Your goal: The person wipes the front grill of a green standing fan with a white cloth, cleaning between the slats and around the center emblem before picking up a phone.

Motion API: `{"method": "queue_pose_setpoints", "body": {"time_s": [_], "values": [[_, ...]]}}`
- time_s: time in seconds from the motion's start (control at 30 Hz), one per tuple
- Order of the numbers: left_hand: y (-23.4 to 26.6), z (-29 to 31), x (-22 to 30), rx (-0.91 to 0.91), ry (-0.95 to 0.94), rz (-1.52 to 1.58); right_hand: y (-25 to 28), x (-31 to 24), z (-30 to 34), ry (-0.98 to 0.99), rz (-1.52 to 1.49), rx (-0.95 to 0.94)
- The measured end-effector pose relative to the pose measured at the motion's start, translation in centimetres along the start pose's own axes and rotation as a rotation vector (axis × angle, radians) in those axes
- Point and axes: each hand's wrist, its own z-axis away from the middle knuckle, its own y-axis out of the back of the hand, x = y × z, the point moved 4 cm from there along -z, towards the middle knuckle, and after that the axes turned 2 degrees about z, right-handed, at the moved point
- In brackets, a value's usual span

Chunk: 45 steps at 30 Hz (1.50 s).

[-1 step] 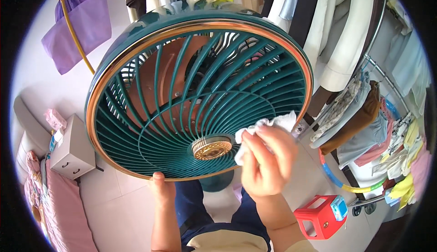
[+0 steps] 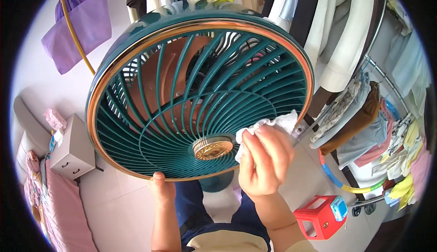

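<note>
A large dark green fan with a copper-coloured rim and swirling grille bars fills the middle, its front tilted up toward me. Brown blades show behind the bars, and a round gold cap marks its centre. My left hand grips the lower left rim, thumb on the edge; its other fingers are hidden behind. Closed around a crumpled white wipe, my right hand holds it against the lower right of the grille. The fan's base shows partly below the rim.
Clothes hang on racks at the back and right. A red stool with a blue packet stands lower right. To the left are a bedside cabinet, a bed with pink bedding and a hanging purple bag.
My right hand has moved very slightly left and down with the wipe. The fan head has shifted a touch to the right; my left hand stays on the rim.
</note>
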Motion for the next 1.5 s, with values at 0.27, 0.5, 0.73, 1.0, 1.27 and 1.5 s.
{"method": "queue_pose_setpoints", "body": {"time_s": [0.27,0.5,0.73,1.0,1.27,1.5], "values": [[0.4,0.2,-0.7,0.006,-0.032,-0.036,0.3,3.5,5.6,-0.016,0.255,0.043],[0.9,0.2,-0.9,0.012,-0.015,-0.013,-1.0,0.8,5.2,-0.154,0.172,0.011],[0.6,0.0,-0.2,-0.133,-0.018,-0.105,-2.6,-1.6,3.7,0.000,-0.070,-0.103],[0.7,0.0,-0.2,0.013,0.006,-0.013,-0.9,3.0,7.4,0.063,0.143,-0.103],[0.7,-0.2,-0.4,-0.154,-0.059,-0.070,-1.0,1.1,7.8,-0.121,0.007,-0.141],[1.0,-0.1,0.2,-0.157,-0.007,-0.083,-2.8,-1.4,4.1,-0.076,-0.189,-0.032]]}}
